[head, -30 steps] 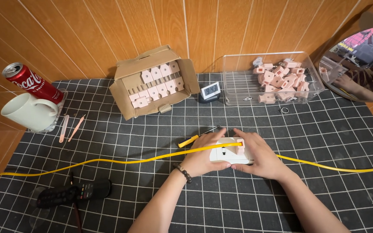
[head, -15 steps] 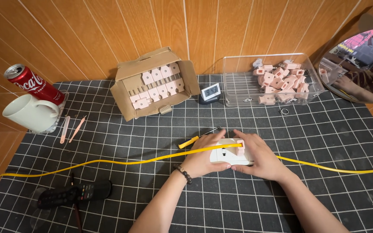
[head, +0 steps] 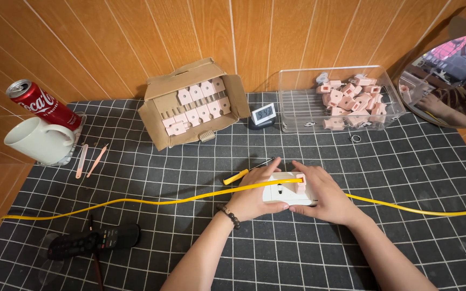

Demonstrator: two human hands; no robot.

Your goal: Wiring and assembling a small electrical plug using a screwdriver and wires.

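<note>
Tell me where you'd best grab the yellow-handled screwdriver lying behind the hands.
Probably by the yellow handle, coming from the left. The screwdriver lies flat on the mat with its handle end bare, while its thin dark shaft runs toward the left hand, which crowds that end.

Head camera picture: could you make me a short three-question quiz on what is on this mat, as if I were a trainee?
1. True or false: both hands rest on the white block in the middle of the mat.
2. Which container holds pink parts lined up in rows? A. the cardboard box B. the clear plastic bin C. the white mug
3. What long thing runs across the mat and over the white block?

Key:
1. True: the left hand and the right hand both touch it.
2. A; in the bin they lie in a loose heap.
3. The yellow cable.
</note>
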